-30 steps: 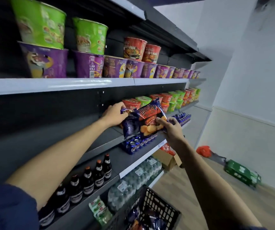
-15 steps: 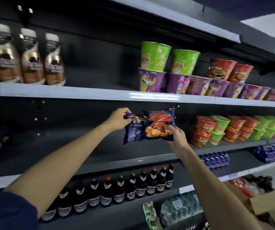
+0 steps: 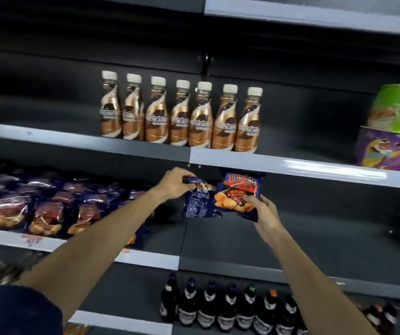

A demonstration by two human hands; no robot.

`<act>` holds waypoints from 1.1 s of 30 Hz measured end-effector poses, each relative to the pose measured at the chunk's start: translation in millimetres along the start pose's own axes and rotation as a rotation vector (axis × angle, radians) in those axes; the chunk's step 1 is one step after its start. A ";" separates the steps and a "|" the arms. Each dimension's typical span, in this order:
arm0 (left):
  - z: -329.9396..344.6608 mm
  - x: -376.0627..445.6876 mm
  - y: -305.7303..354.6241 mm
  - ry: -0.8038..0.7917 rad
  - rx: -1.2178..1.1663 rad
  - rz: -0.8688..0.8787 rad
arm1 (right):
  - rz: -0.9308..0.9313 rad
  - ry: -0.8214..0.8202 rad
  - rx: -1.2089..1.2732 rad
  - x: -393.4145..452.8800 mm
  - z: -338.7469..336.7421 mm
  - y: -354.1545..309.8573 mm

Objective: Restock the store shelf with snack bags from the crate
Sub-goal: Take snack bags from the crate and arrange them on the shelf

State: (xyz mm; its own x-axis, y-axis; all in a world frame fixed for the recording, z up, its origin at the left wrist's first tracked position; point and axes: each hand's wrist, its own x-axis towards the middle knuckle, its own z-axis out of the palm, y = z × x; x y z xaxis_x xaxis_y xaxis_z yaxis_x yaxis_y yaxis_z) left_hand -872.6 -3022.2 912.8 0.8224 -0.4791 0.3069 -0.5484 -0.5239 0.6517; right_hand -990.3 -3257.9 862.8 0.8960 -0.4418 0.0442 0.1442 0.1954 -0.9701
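My left hand (image 3: 173,183) pinches one snack bag (image 3: 197,201) and my right hand (image 3: 264,211) grips another (image 3: 239,193), both before the shelf (image 3: 242,240); stocked bags (image 3: 44,206) blur leftward, crate unseen.

coffee bottles (image 3: 181,116), noodle cups (image 3: 392,131), beer bottles (image 3: 228,308)

Two blue snack bags hang side by side in front of the middle shelf (image 3: 218,238): the left bag (image 3: 197,201) shows its printed back, while the right bag (image 3: 237,193) faces forward, upright, with orange puffs pictured. More bags of snacks (image 3: 49,204) lie packed along that shelf's left part.
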 end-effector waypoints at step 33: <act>-82.0 24.3 -164.7 0.024 0.137 0.066 | 0.027 0.243 -0.448 76.4 124.3 96.6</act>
State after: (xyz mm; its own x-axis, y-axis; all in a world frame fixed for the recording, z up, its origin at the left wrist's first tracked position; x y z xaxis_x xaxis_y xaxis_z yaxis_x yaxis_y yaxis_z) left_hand -749.9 -2889.8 869.7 0.7866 -0.4994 0.3632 -0.6153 -0.5838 0.5297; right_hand -855.7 -3164.0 802.1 0.7655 -0.6433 0.0127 -0.1198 -0.1619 -0.9795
